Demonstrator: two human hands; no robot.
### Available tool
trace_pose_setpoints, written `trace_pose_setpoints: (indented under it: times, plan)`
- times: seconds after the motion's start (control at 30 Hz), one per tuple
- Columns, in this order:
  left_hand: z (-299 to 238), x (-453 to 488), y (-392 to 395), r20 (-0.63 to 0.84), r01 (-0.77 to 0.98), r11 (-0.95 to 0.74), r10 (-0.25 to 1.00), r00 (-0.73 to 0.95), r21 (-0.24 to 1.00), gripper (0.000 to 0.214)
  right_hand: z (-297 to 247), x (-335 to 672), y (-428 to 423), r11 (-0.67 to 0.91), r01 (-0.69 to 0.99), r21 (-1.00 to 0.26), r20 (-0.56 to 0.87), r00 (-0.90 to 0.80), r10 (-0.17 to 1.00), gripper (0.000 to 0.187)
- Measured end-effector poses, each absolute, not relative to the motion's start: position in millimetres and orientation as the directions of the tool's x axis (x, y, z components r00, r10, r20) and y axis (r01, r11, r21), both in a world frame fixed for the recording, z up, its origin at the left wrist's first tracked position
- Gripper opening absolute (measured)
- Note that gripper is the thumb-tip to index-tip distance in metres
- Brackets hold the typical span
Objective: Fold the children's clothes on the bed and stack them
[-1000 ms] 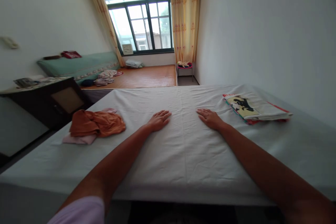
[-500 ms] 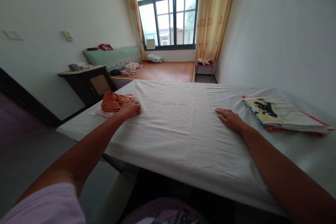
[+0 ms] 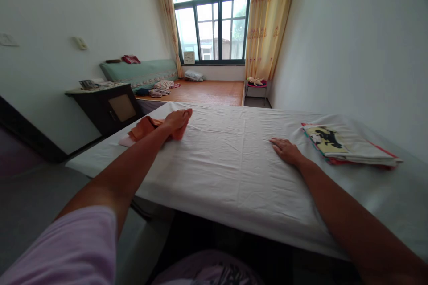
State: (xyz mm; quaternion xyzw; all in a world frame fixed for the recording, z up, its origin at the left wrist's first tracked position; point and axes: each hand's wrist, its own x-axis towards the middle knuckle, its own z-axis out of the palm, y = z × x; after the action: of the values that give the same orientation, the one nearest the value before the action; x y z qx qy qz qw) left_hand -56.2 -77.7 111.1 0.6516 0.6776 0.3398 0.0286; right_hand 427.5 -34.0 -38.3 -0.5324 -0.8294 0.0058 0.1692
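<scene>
My left hand [image 3: 177,119] is closed on the edge of an orange cloth garment [image 3: 145,127], holding part of it up off the table at the left. The rest of the orange garment lies crumpled, with a pale pink cloth [image 3: 126,140] showing beneath it. On the right, my right hand [image 3: 286,149] rests flat with fingers stretched on the white sheet [image 3: 217,164] that covers the table. Right of that hand lies a folded stack of cloth [image 3: 347,142] with a black-and-yellow print on top.
Beyond the table stands a bed [image 3: 214,91] with a brown mat and several rumpled clothes [image 3: 162,88]. A dark cabinet [image 3: 117,104] is at the left. A small stool [image 3: 257,84] stands by the curtain [image 3: 267,31], and a white wall [image 3: 351,44] runs along the right.
My left hand has lifted an edge of the orange garment and moved up and to the right with it. My right hand stays flat on the sheet. The view has shifted slightly.
</scene>
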Motion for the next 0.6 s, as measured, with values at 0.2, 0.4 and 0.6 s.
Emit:
trace_pose_setpoints:
  times: [0.2, 0.4, 0.6]
  plan:
    - [153.1, 46.1, -21.3, 0.339, -0.167, -0.356, 0.933, -0.120, 0.920, 0.023, -28.1, 436.3, -38.3, 0.472, 0.795, -0.381, 0.331, -0.359, 0.873, 0.039]
    - [129.4, 45.4, -8.3, 0.207, -0.399, -0.227, 0.974, -0.092, 0.888, 0.022, -15.1, 446.7, -43.2, 0.295, 0.695, -0.656, 0.314, -0.104, 0.944, 0.038]
    - [47.2, -19.0, -15.1, -0.001, -0.071, -0.017, 0.969, -0.246, 0.997, 0.023, -10.0, 451.4, -42.9, 0.246, 0.604, -0.758, 0.304, -0.006, 0.953, 0.034]
